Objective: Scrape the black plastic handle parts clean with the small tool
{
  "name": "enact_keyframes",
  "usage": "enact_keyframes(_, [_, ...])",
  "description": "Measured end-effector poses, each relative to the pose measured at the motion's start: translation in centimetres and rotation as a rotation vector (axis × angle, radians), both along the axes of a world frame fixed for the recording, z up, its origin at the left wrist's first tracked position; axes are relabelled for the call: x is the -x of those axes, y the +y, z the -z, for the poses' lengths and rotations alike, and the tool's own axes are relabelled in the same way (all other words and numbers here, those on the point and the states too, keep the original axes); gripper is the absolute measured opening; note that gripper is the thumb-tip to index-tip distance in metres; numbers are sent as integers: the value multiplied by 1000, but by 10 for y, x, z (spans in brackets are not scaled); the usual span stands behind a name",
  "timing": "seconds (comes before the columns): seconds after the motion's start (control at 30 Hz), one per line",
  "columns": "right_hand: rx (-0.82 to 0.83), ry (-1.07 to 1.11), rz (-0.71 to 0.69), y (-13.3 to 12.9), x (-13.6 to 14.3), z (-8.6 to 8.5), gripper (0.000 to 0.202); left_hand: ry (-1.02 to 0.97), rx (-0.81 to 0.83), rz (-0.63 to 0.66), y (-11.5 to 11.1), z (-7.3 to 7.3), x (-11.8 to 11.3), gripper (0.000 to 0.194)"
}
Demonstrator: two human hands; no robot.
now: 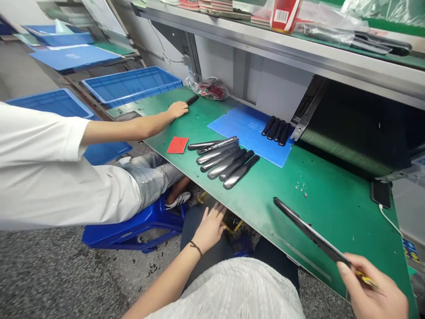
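My right hand (pixel 372 283) is closed round the end of a long black tool-like piece (pixel 312 235), held slanted above the green table's right part; something yellow shows between the fingers. Near the table's front edge, low over my lap, my left hand (pixel 210 226) has its fingers spread and holds nothing visible. Several glossy dark handle-shaped pieces (pixel 221 161) lie in a row on the green table (pixel 318 190), left of its middle. Beside them is a red square (pixel 177 145). Further back, several black pieces (pixel 275 130) rest on a blue sheet (pixel 232 122).
A person in a white shirt (pixel 59 173) sits at the left, one hand (pixel 178 109) at a black piece (pixel 192 99). Blue bins (pixel 133 84) stand beyond. A shelf (pixel 265 53) overhangs the back; a phone (pixel 380 194) with a cable lies at the right.
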State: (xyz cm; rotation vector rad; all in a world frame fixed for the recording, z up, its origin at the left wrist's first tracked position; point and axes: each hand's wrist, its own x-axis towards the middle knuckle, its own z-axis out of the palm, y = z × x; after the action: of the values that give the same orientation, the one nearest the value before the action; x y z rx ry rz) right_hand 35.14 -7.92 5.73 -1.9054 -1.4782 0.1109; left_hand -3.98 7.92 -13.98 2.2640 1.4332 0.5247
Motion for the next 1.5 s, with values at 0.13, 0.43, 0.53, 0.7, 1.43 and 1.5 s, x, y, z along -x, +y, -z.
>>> enact_keyframes(0.13, [18, 8, -234, 30, 37, -2, 20, -74, -128, 96, -38, -52, -4, 32])
enact_keyframes(0.43, [125, 408, -451, 77, 94, -38, 26, -251, -547, 381, -8, -154, -63, 46])
enact_keyframes(0.53, [38, 425, -425, 82, 95, -37, 22, -763, -25, 348, 0, -146, -75, 39])
enact_keyframes(0.7, [-138, 167, -526, 95, 108, -19, 23, -1536, 1016, 349, -19, -152, -100, 40])
enact_keyframes(1.43, [-307, -83, -859, 95, 166, 34, 22, -1889, 914, -335, 9, -184, -49, 38])
enact_keyframes(1.5, [-362, -153, -920, 99, 176, 34, 14, -1905, 874, -375, 6, -185, -54, 36])
